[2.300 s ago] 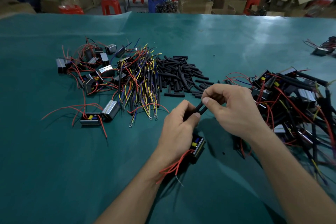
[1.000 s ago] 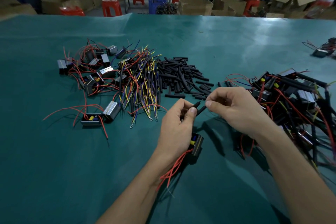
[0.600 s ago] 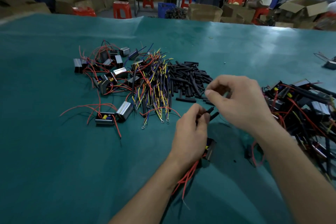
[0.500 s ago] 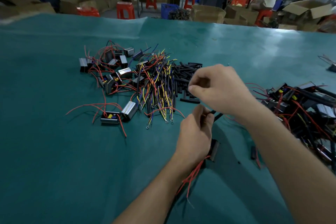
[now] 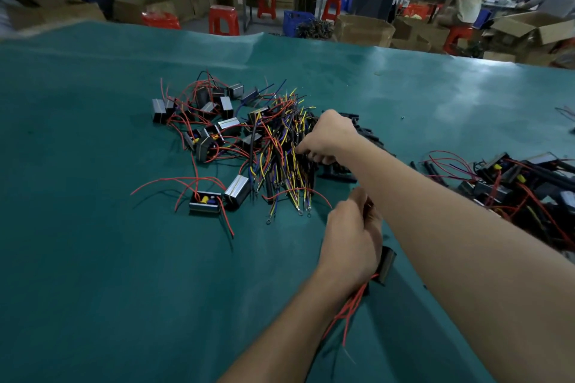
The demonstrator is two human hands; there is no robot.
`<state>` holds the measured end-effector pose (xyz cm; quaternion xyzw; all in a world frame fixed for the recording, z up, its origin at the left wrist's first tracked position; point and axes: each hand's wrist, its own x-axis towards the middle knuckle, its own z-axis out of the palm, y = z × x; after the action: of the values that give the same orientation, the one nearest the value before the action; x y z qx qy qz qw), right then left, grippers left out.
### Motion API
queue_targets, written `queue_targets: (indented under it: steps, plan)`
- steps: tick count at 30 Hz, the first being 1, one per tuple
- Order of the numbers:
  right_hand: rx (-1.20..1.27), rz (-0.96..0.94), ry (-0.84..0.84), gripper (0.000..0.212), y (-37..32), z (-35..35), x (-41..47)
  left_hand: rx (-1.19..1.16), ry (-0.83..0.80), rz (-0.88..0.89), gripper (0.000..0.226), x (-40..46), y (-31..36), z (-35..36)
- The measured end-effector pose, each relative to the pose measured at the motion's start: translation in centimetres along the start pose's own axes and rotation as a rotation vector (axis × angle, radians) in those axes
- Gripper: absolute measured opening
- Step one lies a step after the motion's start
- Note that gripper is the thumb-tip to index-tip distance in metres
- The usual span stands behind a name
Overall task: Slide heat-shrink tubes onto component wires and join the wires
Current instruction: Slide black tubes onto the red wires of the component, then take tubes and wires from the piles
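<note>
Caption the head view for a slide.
Right hand reaches into the loose wire pile while the left hand holds a component on the green table.

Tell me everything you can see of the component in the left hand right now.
The component is a small dark box-shaped part, mostly hidden behind the left hand, so only one edge shows at the hand's right side, tilted upright just above the green table cover. Thin red wires trail from it below the wrist toward the camera, loose over the cover. The hand's fingers curl around it; its top face and any markings are not visible. The right forearm crosses close beside it; contact cannot be told.
</note>
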<state>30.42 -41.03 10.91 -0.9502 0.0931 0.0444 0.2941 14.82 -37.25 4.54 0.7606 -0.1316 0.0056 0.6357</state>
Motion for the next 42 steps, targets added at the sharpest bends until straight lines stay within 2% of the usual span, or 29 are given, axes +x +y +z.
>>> queue_targets:
  steps: [5,9,14,16,20,24,31,37,42]
  plan:
    - [0.383,0.122,-0.123,0.034,0.6,-0.2,-0.3,-0.004,0.002,0.020,0.021,0.1,-0.4,0.1]
    - [0.473,0.164,-0.182,0.034,1.0,0.2,-0.6,0.007,0.010,0.031,0.024,0.0,-0.4,0.1]
    - [0.618,0.179,-0.146,0.028,1.5,-1.4,-0.9,-0.013,0.025,0.038,0.010,0.1,-0.7,0.3]
    - [0.680,0.158,-0.147,0.026,1.7,-3.0,-1.4,0.004,0.030,0.071,0.013,0.1,-0.8,0.3]
    - [0.906,0.026,-0.178,0.004,2.6,-6.8,-4.3,0.006,0.029,0.102,0.017,0.1,-1.0,0.3]
    - [1.111,-0.106,-0.126,0.018,5.3,-9.2,-8.2,0.022,0.028,0.107,0.018,0.1,-1.0,0.3]
    - [1.183,-0.196,-0.063,0.033,11.6,-9.0,-12.8,0.020,0.035,0.117,0.018,0.3,-1.1,0.3]
    - [1.202,-0.141,-0.017,0.048,15.1,-7.1,-13.6,-0.003,0.021,0.088,0.017,0.4,-1.5,0.3]
    - [1.221,-0.115,0.027,0.046,15.6,-6.2,-13.5,0.010,0.016,0.087,0.017,0.5,-1.6,0.4]
